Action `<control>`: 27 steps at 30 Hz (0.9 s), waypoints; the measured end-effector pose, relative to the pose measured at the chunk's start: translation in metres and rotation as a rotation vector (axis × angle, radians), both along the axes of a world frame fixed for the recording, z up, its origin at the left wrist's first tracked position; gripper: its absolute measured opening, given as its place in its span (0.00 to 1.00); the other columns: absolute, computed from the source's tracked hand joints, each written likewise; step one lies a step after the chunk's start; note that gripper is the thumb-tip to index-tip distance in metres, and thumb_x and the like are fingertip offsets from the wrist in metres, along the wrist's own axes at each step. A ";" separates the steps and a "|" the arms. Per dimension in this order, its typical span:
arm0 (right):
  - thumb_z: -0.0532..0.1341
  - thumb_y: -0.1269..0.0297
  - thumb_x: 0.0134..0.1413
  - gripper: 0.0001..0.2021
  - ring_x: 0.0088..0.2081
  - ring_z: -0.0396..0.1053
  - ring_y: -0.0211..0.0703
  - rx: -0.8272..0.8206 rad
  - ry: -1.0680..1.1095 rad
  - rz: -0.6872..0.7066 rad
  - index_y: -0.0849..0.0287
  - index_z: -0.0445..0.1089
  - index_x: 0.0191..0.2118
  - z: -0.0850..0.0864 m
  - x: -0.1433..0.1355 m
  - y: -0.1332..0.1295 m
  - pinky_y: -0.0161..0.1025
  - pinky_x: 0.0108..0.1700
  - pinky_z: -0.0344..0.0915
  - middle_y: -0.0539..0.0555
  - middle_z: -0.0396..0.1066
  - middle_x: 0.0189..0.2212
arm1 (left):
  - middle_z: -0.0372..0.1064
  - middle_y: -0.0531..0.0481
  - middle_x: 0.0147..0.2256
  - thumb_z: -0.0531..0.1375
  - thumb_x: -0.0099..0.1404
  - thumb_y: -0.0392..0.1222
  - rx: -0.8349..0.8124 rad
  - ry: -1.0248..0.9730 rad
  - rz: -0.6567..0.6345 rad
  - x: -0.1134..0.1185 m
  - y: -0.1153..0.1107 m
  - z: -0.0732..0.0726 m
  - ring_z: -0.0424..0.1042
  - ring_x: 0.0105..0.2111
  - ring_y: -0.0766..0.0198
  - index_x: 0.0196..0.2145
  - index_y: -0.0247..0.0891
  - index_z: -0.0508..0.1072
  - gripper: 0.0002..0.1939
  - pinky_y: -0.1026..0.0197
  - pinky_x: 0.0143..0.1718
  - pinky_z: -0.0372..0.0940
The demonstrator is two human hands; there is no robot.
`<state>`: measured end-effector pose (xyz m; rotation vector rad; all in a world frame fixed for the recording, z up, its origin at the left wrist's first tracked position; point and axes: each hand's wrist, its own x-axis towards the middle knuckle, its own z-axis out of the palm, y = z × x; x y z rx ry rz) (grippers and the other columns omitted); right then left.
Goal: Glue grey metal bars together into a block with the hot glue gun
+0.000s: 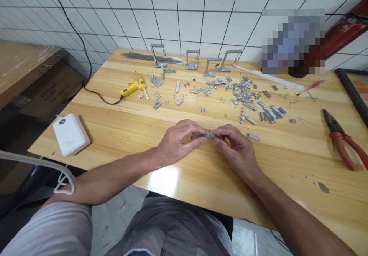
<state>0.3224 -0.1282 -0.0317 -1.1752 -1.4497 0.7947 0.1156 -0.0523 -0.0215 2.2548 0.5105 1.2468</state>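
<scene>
Both hands meet at the near middle of the pale wooden table [201, 179], left hand [175, 142] and right hand [237, 148] pinching a small grey metal strip [207, 134] between them; behind lies a scatter of grey staple blocks [247, 98]; far left a white box-shaped device [70, 134]; behind it a yellow glue gun [132, 87]; far right red-handled pliers [343, 141].

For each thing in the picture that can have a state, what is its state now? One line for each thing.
left hand: closed, pinching the staple strip at its left end.
right hand: closed, pinching the same strip at its right end.
staple strip: held between both hands, just above the table.
pliers: lying flat, handles spread apart.
glue gun: lying on its side, cord attached.
bent staple frames: standing upright near the wall.
loose staple pieces: scattered on the table.
</scene>
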 end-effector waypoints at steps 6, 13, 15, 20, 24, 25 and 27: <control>0.67 0.68 0.64 0.08 0.36 0.68 0.40 -0.013 0.005 -0.001 0.48 0.80 0.44 0.000 -0.001 0.000 0.41 0.41 0.65 0.49 0.74 0.35 | 0.81 0.47 0.37 0.69 0.70 0.38 -0.001 -0.002 0.003 0.000 0.000 0.000 0.80 0.38 0.64 0.43 0.38 0.77 0.06 0.61 0.41 0.73; 0.67 0.68 0.64 0.07 0.36 0.68 0.40 -0.017 0.004 0.000 0.48 0.80 0.44 0.003 -0.002 0.001 0.41 0.40 0.65 0.49 0.74 0.35 | 0.81 0.47 0.37 0.69 0.70 0.38 -0.002 -0.002 -0.005 0.000 0.000 0.001 0.80 0.37 0.64 0.43 0.37 0.77 0.06 0.62 0.40 0.73; 0.67 0.67 0.64 0.07 0.36 0.68 0.41 -0.017 0.002 0.000 0.49 0.80 0.44 0.003 -0.002 0.000 0.41 0.40 0.65 0.50 0.74 0.35 | 0.81 0.47 0.36 0.69 0.70 0.38 -0.004 0.003 -0.004 0.000 0.000 0.001 0.80 0.37 0.64 0.43 0.38 0.77 0.06 0.61 0.40 0.73; 0.67 0.68 0.64 0.07 0.36 0.68 0.40 -0.015 0.006 0.004 0.48 0.80 0.44 0.002 -0.002 -0.001 0.41 0.40 0.65 0.49 0.74 0.35 | 0.81 0.47 0.36 0.69 0.70 0.38 -0.012 0.007 -0.004 0.000 0.000 0.000 0.80 0.37 0.64 0.43 0.38 0.77 0.06 0.61 0.40 0.73; 0.67 0.68 0.63 0.08 0.36 0.68 0.40 -0.023 0.011 0.008 0.48 0.80 0.44 0.002 -0.002 -0.001 0.41 0.40 0.65 0.49 0.73 0.35 | 0.81 0.47 0.37 0.69 0.70 0.38 -0.011 0.006 -0.005 0.000 0.000 0.000 0.80 0.37 0.64 0.43 0.38 0.77 0.06 0.61 0.40 0.73; 0.67 0.68 0.63 0.07 0.36 0.68 0.40 -0.025 0.010 0.007 0.48 0.80 0.44 0.003 -0.002 -0.001 0.41 0.40 0.65 0.49 0.73 0.34 | 0.81 0.47 0.37 0.69 0.70 0.38 -0.010 0.007 -0.005 0.000 0.000 0.000 0.80 0.37 0.64 0.43 0.38 0.77 0.06 0.61 0.40 0.73; 0.67 0.67 0.64 0.07 0.35 0.68 0.41 -0.029 0.004 0.004 0.49 0.80 0.44 0.003 -0.002 0.000 0.41 0.39 0.65 0.50 0.73 0.34 | 0.81 0.47 0.36 0.68 0.70 0.39 -0.008 0.010 -0.003 0.000 0.000 0.000 0.80 0.37 0.64 0.43 0.38 0.77 0.05 0.61 0.40 0.73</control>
